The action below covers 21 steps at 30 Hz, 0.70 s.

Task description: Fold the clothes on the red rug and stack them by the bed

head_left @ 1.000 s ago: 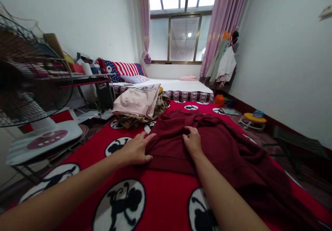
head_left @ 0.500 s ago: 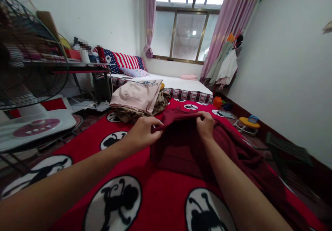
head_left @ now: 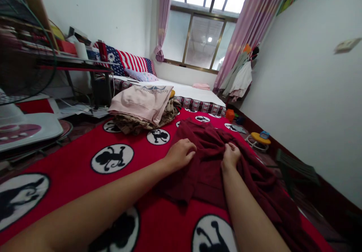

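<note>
A maroon sweatshirt lies rumpled on a red blanket printed with black figures in white ovals. My left hand is at the sweatshirt's left part, fingers curled down onto the cloth; the fingertips are partly hidden. A little to the right, my right hand pinches a fold of the same cloth between thumb and fingers. The garment's far side spreads beyond both hands, and a long loose part trails along my right forearm toward the near right.
Folded clothes are stacked at the blanket's far left, a pale pink sweatshirt on top. A fan and a cluttered desk stand left. Beyond is a bed. A yellow stool and a dark folding chair are right.
Both hands have come down with the maroon cloth, which was held up and stretched between them and now lies lower and more crumpled. The camera view has shifted slightly right.
</note>
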Available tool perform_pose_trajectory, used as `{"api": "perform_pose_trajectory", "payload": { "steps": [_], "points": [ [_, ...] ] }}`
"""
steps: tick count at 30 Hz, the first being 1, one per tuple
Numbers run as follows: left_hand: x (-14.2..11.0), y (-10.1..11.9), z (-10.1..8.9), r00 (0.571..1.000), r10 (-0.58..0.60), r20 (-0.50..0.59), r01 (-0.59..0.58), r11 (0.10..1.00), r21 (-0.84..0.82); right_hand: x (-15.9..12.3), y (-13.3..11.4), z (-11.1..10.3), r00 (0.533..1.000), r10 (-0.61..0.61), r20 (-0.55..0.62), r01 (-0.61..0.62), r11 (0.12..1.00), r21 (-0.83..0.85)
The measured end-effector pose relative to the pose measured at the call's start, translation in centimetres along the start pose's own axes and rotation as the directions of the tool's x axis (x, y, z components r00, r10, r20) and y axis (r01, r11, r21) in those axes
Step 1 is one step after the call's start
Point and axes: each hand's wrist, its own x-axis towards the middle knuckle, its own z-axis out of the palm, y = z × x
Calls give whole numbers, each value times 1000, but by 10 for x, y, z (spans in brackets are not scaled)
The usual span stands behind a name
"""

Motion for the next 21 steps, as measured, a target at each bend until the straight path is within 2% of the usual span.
{"api": "perform_pose_trajectory", "payload": {
  "steps": [1, 3, 5, 7, 9, 10, 11, 13, 15, 17, 18, 19, 21],
  "points": [
    [0, -5, 7, 1000, 15, -28, -14, 999, 41, -1, -4, 2, 1000, -8, -5, 8, 999, -36],
    [-3, -14, 19, 1000, 20, -5, -19, 996, 89, -3, -15, 8, 999, -40, 13, 42, 983, -181],
    [-5, -20, 26, 1000, 19, 22, -21, 994, 109, -5, -30, 17, 987, -101, 122, 144, 894, -424],
    [-6, -22, 27, 999, 22, 26, -25, 994, 105, -2, -45, 25, 934, -119, 337, 323, 687, -651],
    [-7, -23, 26, 999, 22, 35, -25, 996, 90, 7, -58, 27, 840, -91, 534, 507, 481, -715],
    [-7, -22, 25, 999, 18, 40, -21, 996, 83, 14, -64, 25, 808, -102, 581, 566, 409, -716],
    [-7, -22, 25, 999, 12, 42, -15, 997, 80, 23, -69, 21, 796, -135, 590, 596, 344, -726],
    [-8, -19, 24, 999, 2, 36, -5, 997, 82, 44, -78, 11, 808, -208, 551, 587, 207, -782],
    [-8, -16, 24, 1000, -5, 29, 2, 996, 94, 63, -83, 5, 818, -173, 548, 560, 24, -828],
    [-8, -13, 25, 1000, -14, 27, 11, 994, 106, 71, -86, 8, 792, -124, 598, 587, -116, -801],
    [-8, -12, 25, 999, -20, 29, 17, 994, 112, 71, -86, 15, 757, -136, 639, 627, -126, -769],
    [-8, -11, 25, 999, -26, 32, 22, 993, 115, 67, -85, 25, 709, -166, 686, 682, -87, -726],
    [-8, -10, 24, 999, -29, 37, 25, 993, 115, 53, -80, 53, 609, -197, 769, 793, 113, -599]
  ]
}}
